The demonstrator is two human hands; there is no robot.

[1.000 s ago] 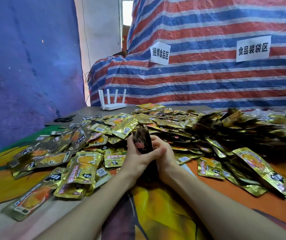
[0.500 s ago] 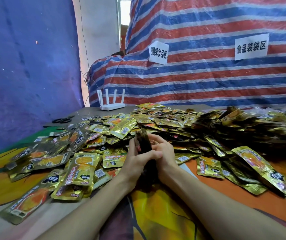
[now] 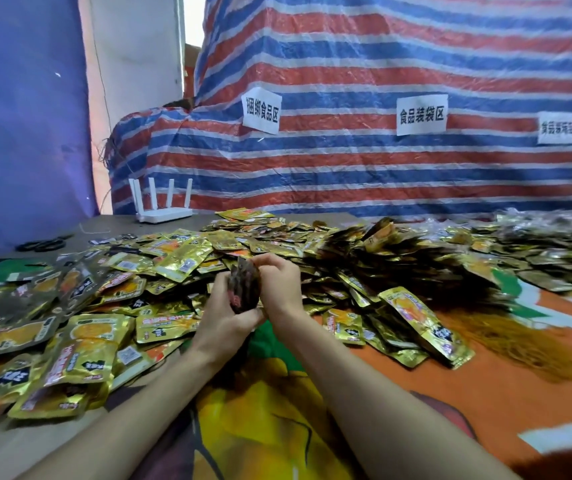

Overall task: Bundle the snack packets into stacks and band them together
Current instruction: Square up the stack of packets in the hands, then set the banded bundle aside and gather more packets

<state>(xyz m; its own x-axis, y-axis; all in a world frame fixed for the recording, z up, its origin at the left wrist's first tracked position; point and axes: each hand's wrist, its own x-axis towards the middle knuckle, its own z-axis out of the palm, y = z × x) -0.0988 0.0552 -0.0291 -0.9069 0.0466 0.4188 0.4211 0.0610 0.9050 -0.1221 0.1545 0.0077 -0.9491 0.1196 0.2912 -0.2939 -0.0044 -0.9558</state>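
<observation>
A dark upright stack of snack packets (image 3: 244, 289) stands between my two hands above the table's near middle. My left hand (image 3: 224, 322) grips its lower part from the left and below. My right hand (image 3: 279, 285) holds its right side, fingers curled over the top edge. Whether a band is on the stack cannot be made out. Loose gold snack packets (image 3: 180, 261) cover the table in a wide pile behind and to both sides of my hands.
A white router (image 3: 161, 211) with antennas stands at the back left, with black scissors (image 3: 40, 244) nearer the left edge. A striped tarp wall (image 3: 364, 161) with paper signs closes the back. A colourful printed cloth (image 3: 502, 386) covers the table.
The view has swung right and tilted. My hands have lifted the stack slightly and my right hand has shifted higher, onto its top edge.
</observation>
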